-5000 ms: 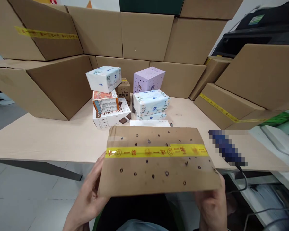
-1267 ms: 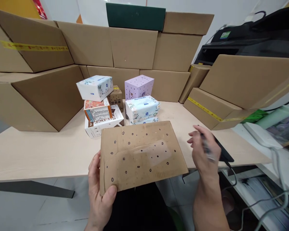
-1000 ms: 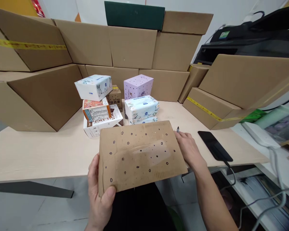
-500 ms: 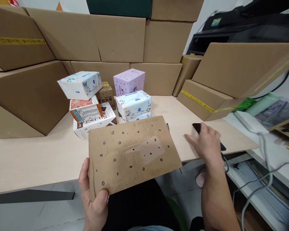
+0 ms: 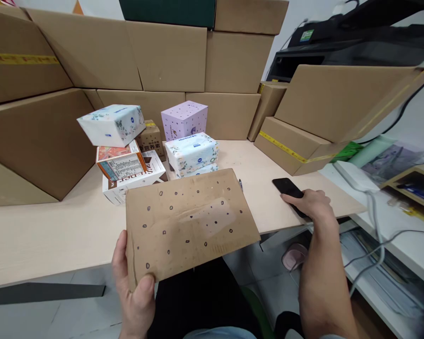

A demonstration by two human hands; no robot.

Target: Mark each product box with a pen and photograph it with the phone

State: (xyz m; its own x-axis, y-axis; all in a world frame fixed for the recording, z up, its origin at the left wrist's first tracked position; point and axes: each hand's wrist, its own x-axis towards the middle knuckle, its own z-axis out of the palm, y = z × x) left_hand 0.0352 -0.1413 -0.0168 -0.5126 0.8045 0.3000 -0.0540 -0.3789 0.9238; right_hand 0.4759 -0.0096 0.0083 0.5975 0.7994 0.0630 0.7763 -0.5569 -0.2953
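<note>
My left hand (image 5: 136, 292) grips the lower left corner of a flat brown cardboard piece (image 5: 183, 254), thumb on the front face. Small dark hand-drawn circles and dots are scattered over the cardboard, with a paler patch at its middle right. It is tilted toward me above the table's front edge. At the right, my right hand (image 5: 313, 205) has its thumb and fingers around a black smartphone (image 5: 286, 186), which lies at the table's edge with its dark screen up. Behind the cardboard, a pen (image 5: 240, 184) is mostly hidden.
Tissue packs (image 5: 192, 153), a purple dotted box (image 5: 184, 120) and a stack with an orange box (image 5: 122, 161) and a white box (image 5: 136, 180) stand on the table (image 5: 74, 235). Large cartons (image 5: 166, 56) wall the back and sides. Cables (image 5: 378, 235) hang by a white shelf at right.
My right hand has shifted to the phone's right side, uncovering more of its screen. The phone now lies turned more toward me. The cardboard stays in my left hand; the view has swung slightly right.
</note>
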